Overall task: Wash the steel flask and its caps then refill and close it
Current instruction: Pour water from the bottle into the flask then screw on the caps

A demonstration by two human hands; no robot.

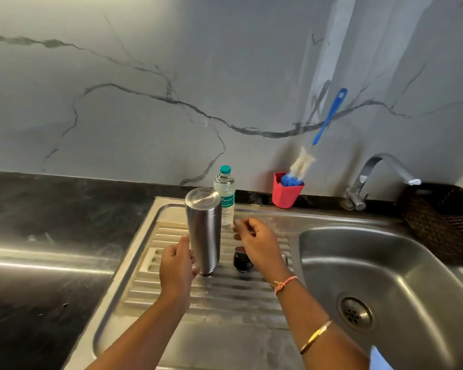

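Observation:
The steel flask (pixel 204 228) stands upside down on the ribbed steel drainboard (pixel 225 292), its flat base facing up. My left hand (pixel 177 265) hovers just left of its lower part, fingers curled, and I cannot tell if it touches the flask. My right hand (pixel 257 243) is to the right of the flask, fingers loosely bent and empty. Under that hand a dark cap (pixel 241 261) rests on the drainboard, partly hidden by my wrist. A small clear water bottle (pixel 226 194) with a green lid stands behind the flask.
The sink basin (pixel 385 265) with its drain (pixel 356 312) lies to the right, below a steel tap (pixel 377 177). A red cup (pixel 286 192) holds a blue-handled bottle brush (pixel 318 134) and a blue scrubber. A dark woven basket (pixel 439 222) sits far right. Black countertop (pixel 51 209) extends left.

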